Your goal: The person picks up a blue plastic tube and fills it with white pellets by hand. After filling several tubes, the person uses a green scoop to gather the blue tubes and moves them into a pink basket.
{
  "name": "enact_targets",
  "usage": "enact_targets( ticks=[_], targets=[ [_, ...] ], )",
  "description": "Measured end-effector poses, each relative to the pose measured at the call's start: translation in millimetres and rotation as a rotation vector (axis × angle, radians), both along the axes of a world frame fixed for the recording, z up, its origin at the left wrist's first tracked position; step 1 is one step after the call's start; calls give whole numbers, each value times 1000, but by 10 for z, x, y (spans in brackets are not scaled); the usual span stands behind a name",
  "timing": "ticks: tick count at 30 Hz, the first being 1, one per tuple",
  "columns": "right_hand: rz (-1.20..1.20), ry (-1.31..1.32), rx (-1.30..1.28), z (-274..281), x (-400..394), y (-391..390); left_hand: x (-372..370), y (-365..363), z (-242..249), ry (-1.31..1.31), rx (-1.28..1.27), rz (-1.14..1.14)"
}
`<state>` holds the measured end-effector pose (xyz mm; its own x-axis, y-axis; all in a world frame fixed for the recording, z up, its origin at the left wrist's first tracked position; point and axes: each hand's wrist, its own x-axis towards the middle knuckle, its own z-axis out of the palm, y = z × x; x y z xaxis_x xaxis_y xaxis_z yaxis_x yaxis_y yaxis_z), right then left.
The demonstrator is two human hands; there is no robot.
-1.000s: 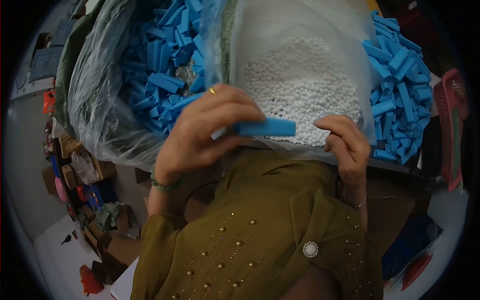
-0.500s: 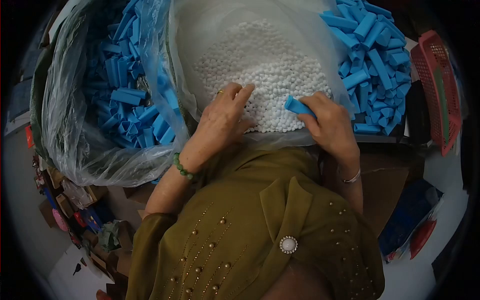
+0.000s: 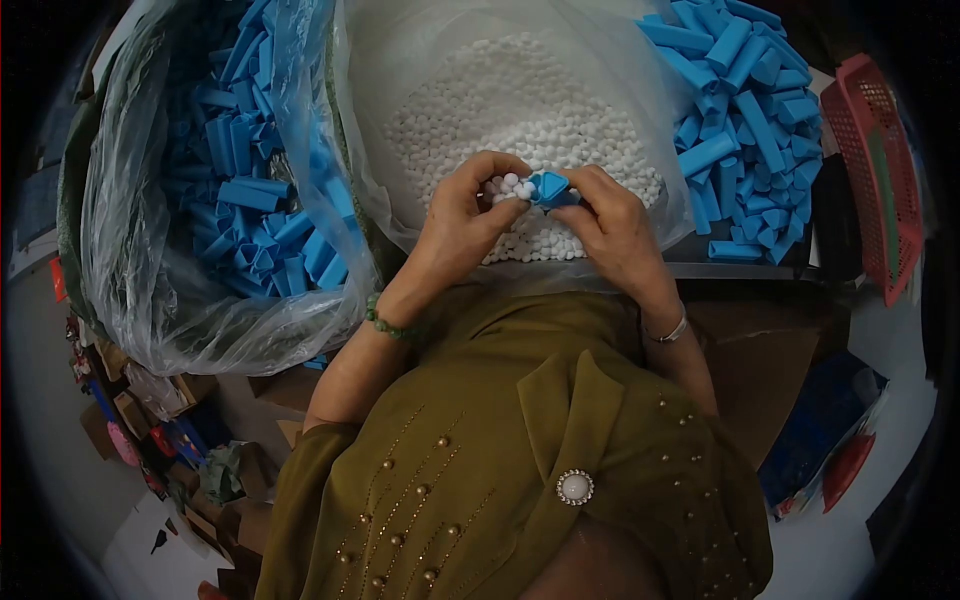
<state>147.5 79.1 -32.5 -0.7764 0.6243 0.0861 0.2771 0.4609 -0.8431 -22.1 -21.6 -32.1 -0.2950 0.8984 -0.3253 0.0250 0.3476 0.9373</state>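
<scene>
My left hand [image 3: 478, 205] is closed around several small white balls [image 3: 508, 187], which show between thumb and fingers. In my right hand [image 3: 603, 215] is a blue three-sided tube [image 3: 550, 187], its open end tilted up and toward the left. The balls touch or nearly touch the tube's mouth. Both hands are above a heap of the same white balls [image 3: 540, 110] lying in a clear plastic liner [image 3: 375, 110].
At the left, a plastic-lined sack [image 3: 130, 300] holds many blue tubes [image 3: 250, 193]. Another pile of blue tubes [image 3: 745, 130] lies at the right, beside a pink perforated basket [image 3: 870, 180]. Cardboard [image 3: 750, 370] stands below the right-hand edge.
My left hand has come up from the heap with white balls in it. My right hand has moved left and turned the blue tube, so the two hands now meet.
</scene>
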Motion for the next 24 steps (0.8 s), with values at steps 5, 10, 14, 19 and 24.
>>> enact_targets(
  ticks=[5, 10, 14, 19, 24],
  targets=[
    [-26, 148, -143, -9, -7, -16, -45, 51, 297, 265, 366, -110],
    [-52, 131, -170, 11, 6, -15, 1, 104, 414, 532, 473, -153],
    [-50, 163, -163, 1, 8, -12, 1, 115, 418, 576, 497, -140],
    [-35, 183, -179, 8, 4, -8, -5, 122, 414, 555, 492, -132],
    [-37, 193, -183, -10, 22, -5, -18, 126, 428, 585, 503, -130]
  ],
)
